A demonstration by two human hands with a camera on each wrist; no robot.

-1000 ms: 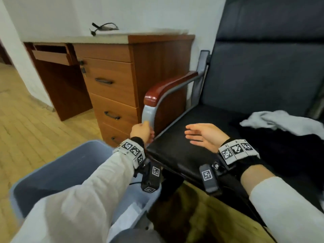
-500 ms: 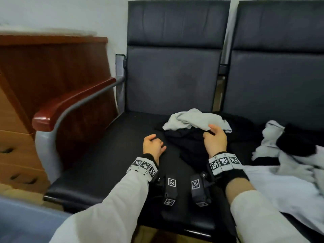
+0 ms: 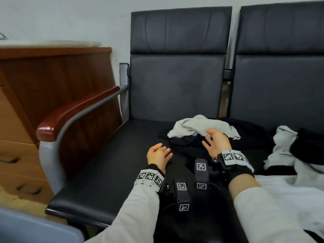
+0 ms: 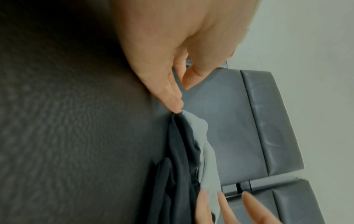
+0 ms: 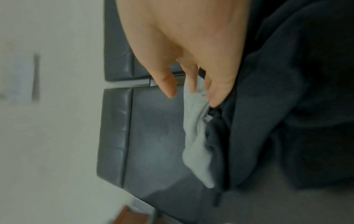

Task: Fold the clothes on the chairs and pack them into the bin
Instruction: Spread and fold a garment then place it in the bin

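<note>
In front of me two dark padded chair backs (image 3: 180,67) stand side by side against a plain pale wall (image 3: 70,18). The left chair has a red-brown wooden armrest (image 3: 75,111) on a grey metal frame. Further left stands a brown wooden desk (image 3: 52,81) with drawers, its handles blurred. A strip of light wood floor (image 3: 10,199) shows near its foot.

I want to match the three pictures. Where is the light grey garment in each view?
Head: the light grey garment lies crumpled right of centre, on dark clothes on the seat, under the right hand.
Left wrist: a pale strip right of centre, beside dark folds.
Right wrist: a pale strip at centre, fingers touching its top.
Shared landmark: the chair backrest behind it.
</note>
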